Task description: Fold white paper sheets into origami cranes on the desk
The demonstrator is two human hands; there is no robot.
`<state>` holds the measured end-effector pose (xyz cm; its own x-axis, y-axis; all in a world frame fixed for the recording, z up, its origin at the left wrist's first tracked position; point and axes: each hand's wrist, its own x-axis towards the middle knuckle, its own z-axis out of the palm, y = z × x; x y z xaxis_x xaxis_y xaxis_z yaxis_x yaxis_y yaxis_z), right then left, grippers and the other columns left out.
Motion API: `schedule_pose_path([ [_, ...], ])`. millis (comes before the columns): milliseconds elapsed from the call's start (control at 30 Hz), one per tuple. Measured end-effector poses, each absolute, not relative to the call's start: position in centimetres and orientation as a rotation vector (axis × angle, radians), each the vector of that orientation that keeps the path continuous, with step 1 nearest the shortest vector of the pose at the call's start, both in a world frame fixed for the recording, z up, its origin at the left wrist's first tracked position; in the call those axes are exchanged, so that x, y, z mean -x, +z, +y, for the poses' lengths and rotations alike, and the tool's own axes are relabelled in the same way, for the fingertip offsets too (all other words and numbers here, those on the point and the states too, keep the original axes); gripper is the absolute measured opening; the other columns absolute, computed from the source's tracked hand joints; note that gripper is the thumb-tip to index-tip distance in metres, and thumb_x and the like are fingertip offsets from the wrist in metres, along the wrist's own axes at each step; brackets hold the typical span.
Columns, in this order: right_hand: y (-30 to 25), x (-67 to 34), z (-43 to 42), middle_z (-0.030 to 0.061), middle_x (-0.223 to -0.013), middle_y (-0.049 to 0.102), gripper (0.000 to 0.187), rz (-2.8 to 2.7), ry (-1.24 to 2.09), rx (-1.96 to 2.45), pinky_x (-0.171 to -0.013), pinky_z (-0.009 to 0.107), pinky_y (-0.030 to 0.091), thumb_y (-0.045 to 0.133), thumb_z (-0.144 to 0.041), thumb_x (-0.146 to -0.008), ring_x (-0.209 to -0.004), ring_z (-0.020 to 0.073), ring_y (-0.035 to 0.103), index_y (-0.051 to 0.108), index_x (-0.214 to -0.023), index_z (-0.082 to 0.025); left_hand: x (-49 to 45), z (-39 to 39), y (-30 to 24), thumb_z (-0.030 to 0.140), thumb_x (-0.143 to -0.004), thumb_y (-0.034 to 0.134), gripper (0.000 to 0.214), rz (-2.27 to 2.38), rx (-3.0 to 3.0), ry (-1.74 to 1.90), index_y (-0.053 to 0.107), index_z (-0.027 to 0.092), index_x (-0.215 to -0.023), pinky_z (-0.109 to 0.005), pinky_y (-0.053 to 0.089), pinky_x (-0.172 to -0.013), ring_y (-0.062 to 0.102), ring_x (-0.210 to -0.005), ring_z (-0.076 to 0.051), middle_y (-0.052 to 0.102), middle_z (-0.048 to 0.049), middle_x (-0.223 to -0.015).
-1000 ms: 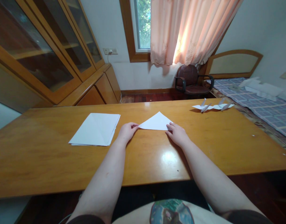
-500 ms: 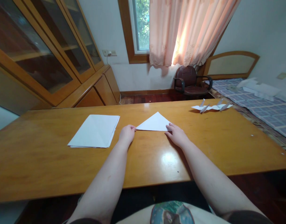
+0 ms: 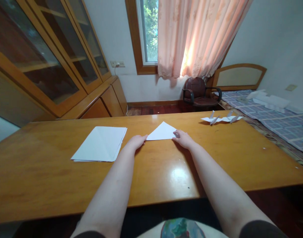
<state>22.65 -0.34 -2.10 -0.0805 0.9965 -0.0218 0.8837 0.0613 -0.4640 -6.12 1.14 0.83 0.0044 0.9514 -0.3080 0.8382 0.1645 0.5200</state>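
Here, past a printed shirt (image 3: 182,229) and two bare forearms (image 3: 108,188), we look across a wooden desk (image 3: 216,168) with a white stack (image 3: 99,144) lying flat beside the left arm. Just beyond, two hands meet a paper triangle (image 3: 161,133) set down at the middle of the desk: the left hand (image 3: 137,141) pinches its left corner between thumb and fingers, while the right hand (image 3: 184,138) bends its fingers over the right corner, and whether it grips the paper or merely presses it we cannot tell. We judge this sheet to be at an early stage, brought to a triangle but with no wings shaped, and the stack looks unfolded save for a faint crease on top; the birds (image 3: 222,119) near the far right edge appear fully worked. By our count there is one triangle, one stack, its sheets too closely laid to number, and two birds, perhaps touching. Farther off, we count one chair (image 3: 194,89), one bed (image 3: 285,122), one cabinet (image 3: 95,110) showing three glass doors, and, behind them all, one window (image 3: 150,33), partly covered by a pink curtain (image 3: 198,36).
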Motion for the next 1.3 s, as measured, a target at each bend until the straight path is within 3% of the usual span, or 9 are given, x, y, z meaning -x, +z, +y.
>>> schedule_pose_path([
  [133,-2.6,-21.9,0.3,0.0115,-0.113,0.064,0.033,-1.867,0.328,1.931,-0.093,0.034,0.039,0.050,-0.037,-0.087,-0.106,0.0230,0.057,0.065,-0.108,-0.016,5.0,1.3,0.3,0.042,-0.082,0.053,0.028,1.807,-1.674,0.503,0.068,0.019,-0.089,-0.027,0.045,-0.067,0.065,-0.079,-0.020,0.072,-0.0066,-0.090],
  [267,-3.1,-21.0,0.2,0.0167,-0.133,0.051,0.059,-2.013,0.197,1.870,-0.106,0.044,0.026,0.061,-0.051,-0.078,-0.124,0.0300,0.043,0.054,-0.124,-0.014,3.3,0.4,-0.5,0.042,-0.079,0.059,0.041,1.833,-1.920,0.524,0.062,0.019,-0.112,-0.029,0.045,-0.077,0.063,-0.092,-0.021,0.070,-0.0072,-0.101],
  [467,-3.1,-21.0,0.1,0.0179,-0.138,0.046,0.084,-2.045,0.195,1.917,-0.107,0.051,0.020,0.066,-0.063,-0.067,-0.127,0.0349,0.038,0.045,-0.133,-0.016,1.2,-0.8,-0.3,0.046,-0.070,0.069,0.048,1.858,-2.249,0.346,0.063,0.022,-0.111,-0.037,0.044,-0.082,0.060,-0.098,-0.029,0.066,-0.0103,-0.107],
  [633,-3.1,-21.4,0.2,0.0178,-0.139,0.046,0.087,-1.997,0.244,1.916,-0.109,0.057,0.012,0.065,-0.061,-0.069,-0.131,0.0363,0.034,0.039,-0.139,-0.015,1.2,-0.7,-0.2,0.030,-0.067,0.071,0.047,1.835,-2.122,0.436,0.062,0.024,-0.113,-0.031,0.044,-0.080,0.061,-0.094,-0.023,0.067,-0.0052,-0.102],
  [733,-2.8,-21.4,0.2,0.0181,-0.140,0.044,0.088,-1.958,0.292,1.920,-0.109,0.056,0.013,0.065,-0.057,-0.070,-0.132,0.0356,0.033,0.036,-0.141,-0.014,1.3,-0.7,-0.2,0.022,-0.071,0.067,0.034,1.717,-2.090,0.488,0.067,0.022,-0.105,-0.027,0.044,-0.076,0.062,-0.087,-0.019,0.067,-0.0037,-0.096],
  [833,-2.6,-21.4,0.1,0.0176,-0.137,0.048,0.084,-1.944,0.316,1.911,-0.109,0.055,0.015,0.065,-0.053,-0.071,-0.129,0.0339,0.038,0.037,-0.140,-0.014,1.4,-0.8,-0.1,0.020,-0.075,0.060,0.015,1.675,-2.066,0.547,0.069,0.020,-0.087,-0.026,0.044,-0.071,0.061,-0.079,-0.017,0.067,-0.0031,-0.085],
  [967,-2.4,-21.5,0.3,0.0157,-0.128,0.056,0.075,-1.933,0.310,1.873,-0.107,0.050,0.024,0.067,-0.047,-0.070,-0.120,0.0317,0.047,0.046,-0.134,-0.014,1.6,-0.9,0.3,0.020,-0.078,0.056,0.010,1.660,-2.017,0.649,0.066,0.020,-0.080,-0.026,0.044,-0.070,0.061,-0.079,-0.017,0.067,-0.0032,-0.084],
  [1167,-2.1,-22.1,0.6,0.0061,-0.099,0.068,0.030,-1.694,0.426,1.794,-0.085,0.032,0.044,0.056,-0.026,-0.075,-0.094,0.0219,0.059,0.068,-0.102,-0.019,2.0,-1.4,1.8,0.023,-0.084,0.052,0.014,1.586,-2.006,0.693,0.063,0.020,-0.093,-0.027,0.046,-0.077,0.062,-0.089,-0.018,0.069,-0.0040,-0.095],
  [1300,-1.7,-22.6,0.3,0.0062,-0.091,0.067,0.025,-1.688,0.310,1.631,-0.087,0.034,0.044,0.052,-0.018,-0.077,-0.093,0.0218,0.058,0.075,-0.086,-0.021,2.4,-1.9,2.5,0.028,-0.087,0.052,0.025,1.471,-2.143,0.705,0.062,0.022,-0.109,-0.028,0.046,-0.083,0.063,-0.093,-0.018,0.070,-0.0039,-0.100],
])
